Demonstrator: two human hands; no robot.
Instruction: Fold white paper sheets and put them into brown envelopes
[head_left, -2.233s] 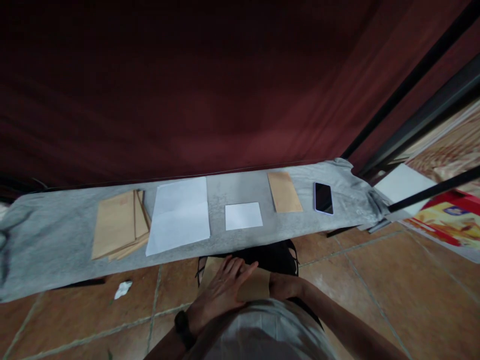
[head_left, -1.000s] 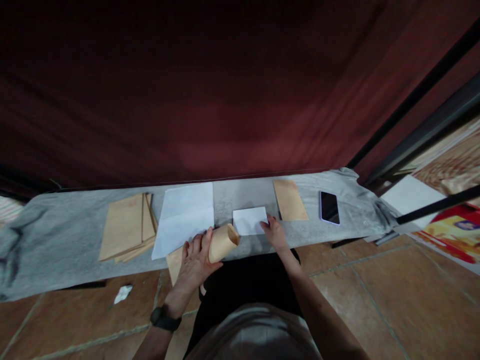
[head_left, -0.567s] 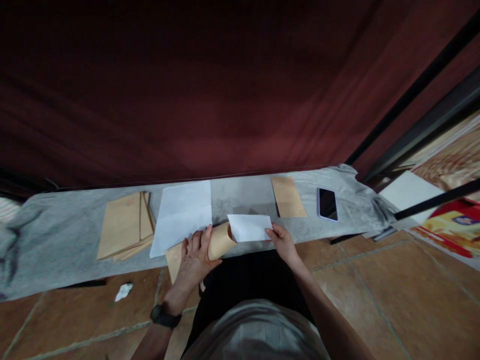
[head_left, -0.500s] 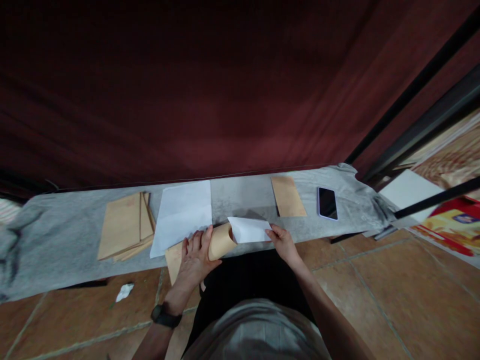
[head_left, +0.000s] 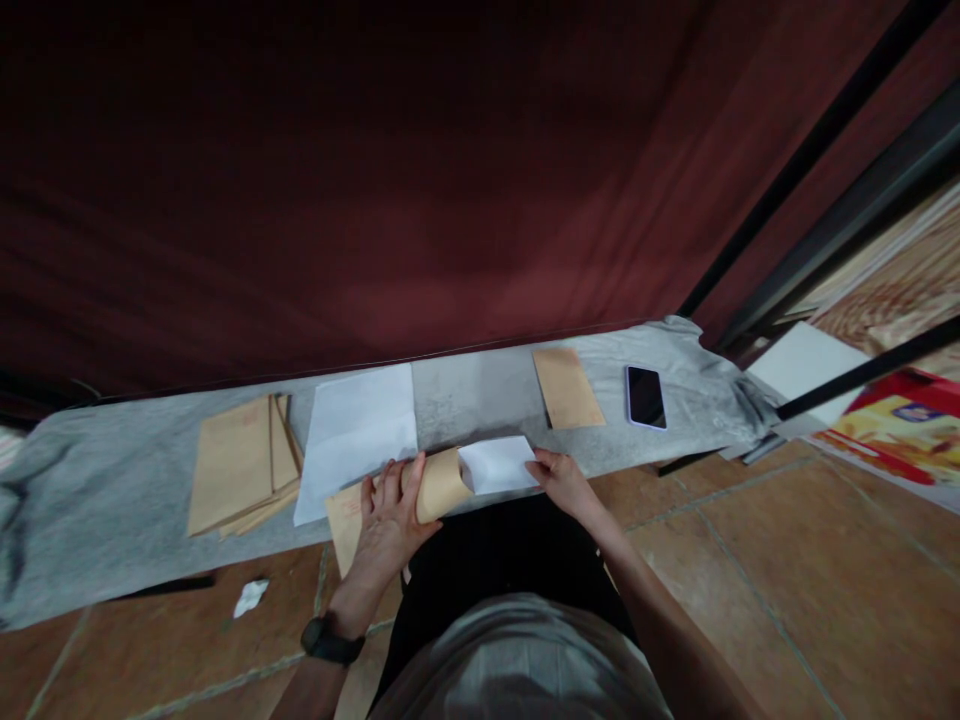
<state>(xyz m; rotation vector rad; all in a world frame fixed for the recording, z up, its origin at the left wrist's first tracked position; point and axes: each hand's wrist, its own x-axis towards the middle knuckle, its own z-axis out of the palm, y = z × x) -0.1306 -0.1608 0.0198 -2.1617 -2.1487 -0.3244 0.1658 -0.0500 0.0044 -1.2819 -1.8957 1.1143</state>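
My left hand [head_left: 391, 520], with a dark watch on its wrist, grips a brown paper envelope [head_left: 442, 486] at the front edge of the cloth-covered bench. Its fingers lie over the top and the thumb presses the near edge, so the envelope bows and its mouth gapes to the right. Between thumb and fingers my right hand [head_left: 559, 480] pinches the right end of a folded white sheet of paper [head_left: 496, 465]. The sheet's left end is at the envelope's mouth and partly inside it. Beyond my left hand lies a stack of white paper [head_left: 360, 425].
Several brown envelopes [head_left: 232, 460] are stacked at the left of the grey cloth [head_left: 120, 480]. A single envelope [head_left: 568, 385] and a phone [head_left: 646, 397] lie to the right. A dark red curtain [head_left: 450, 200] hangs behind. Crumpled white paper [head_left: 250, 597] is on the tiled floor.
The folded sheet has moved slightly left into the envelope's mouth and lies flatter, with my right hand following. My left hand keeps its grip. The view has shifted a little.
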